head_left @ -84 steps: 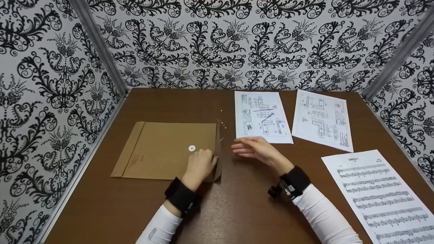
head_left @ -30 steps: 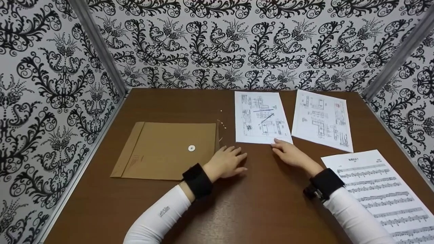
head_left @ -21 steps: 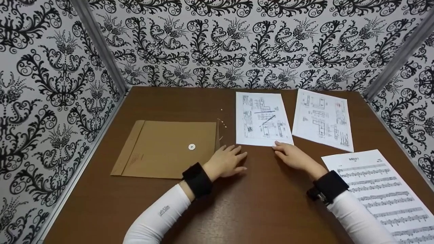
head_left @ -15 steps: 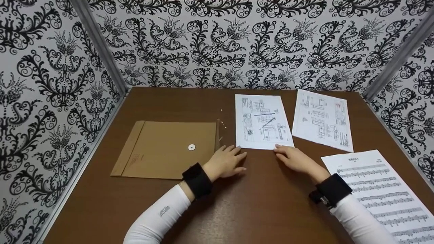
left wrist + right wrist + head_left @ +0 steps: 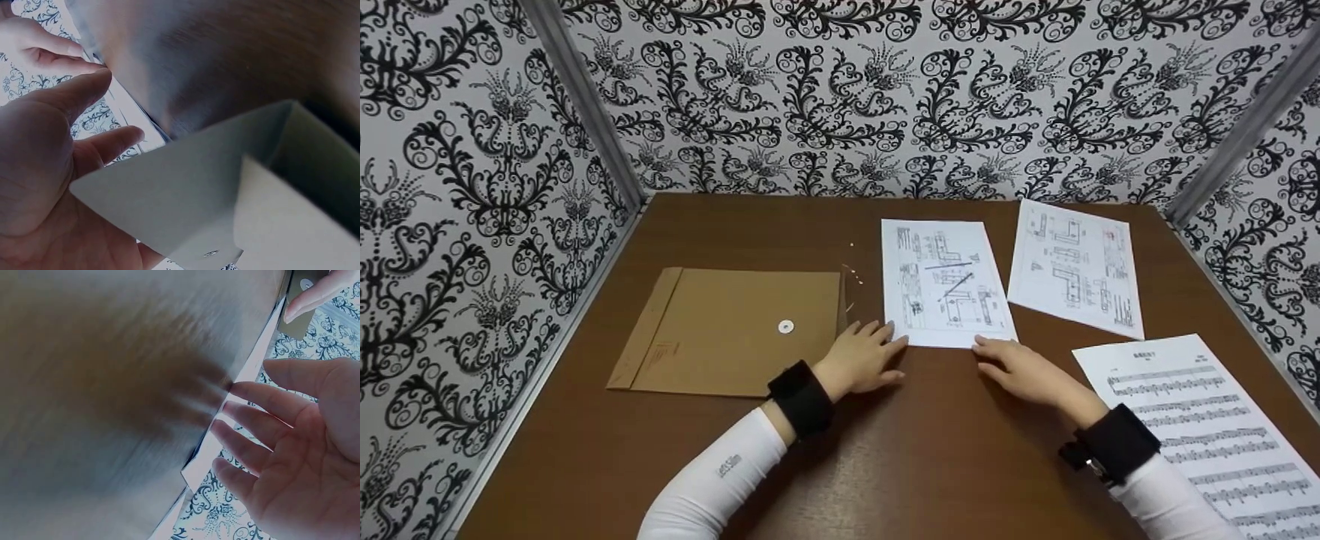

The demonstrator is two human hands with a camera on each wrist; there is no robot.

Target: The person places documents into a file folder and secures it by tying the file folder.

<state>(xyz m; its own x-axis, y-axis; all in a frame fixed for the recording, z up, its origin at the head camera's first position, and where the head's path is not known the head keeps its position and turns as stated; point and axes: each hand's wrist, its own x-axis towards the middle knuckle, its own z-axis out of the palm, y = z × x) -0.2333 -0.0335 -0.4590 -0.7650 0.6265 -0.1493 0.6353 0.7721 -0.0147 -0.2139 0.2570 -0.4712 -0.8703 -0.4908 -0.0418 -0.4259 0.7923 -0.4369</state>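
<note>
The head view has soft light and a pale shine on the desk (image 5: 877,480). Both wrist views look bluish, and in the right one the fingers (image 5: 244,447) make fuzzy dark shadows.

The white drawing sheet (image 5: 947,289), showing technical figures and two dark lines, lies flat on the tabletop (image 5: 885,465). At its left lies a brown envelope (image 5: 735,330) with a round white button (image 5: 785,326), its end toward the sheet being open.
</note>
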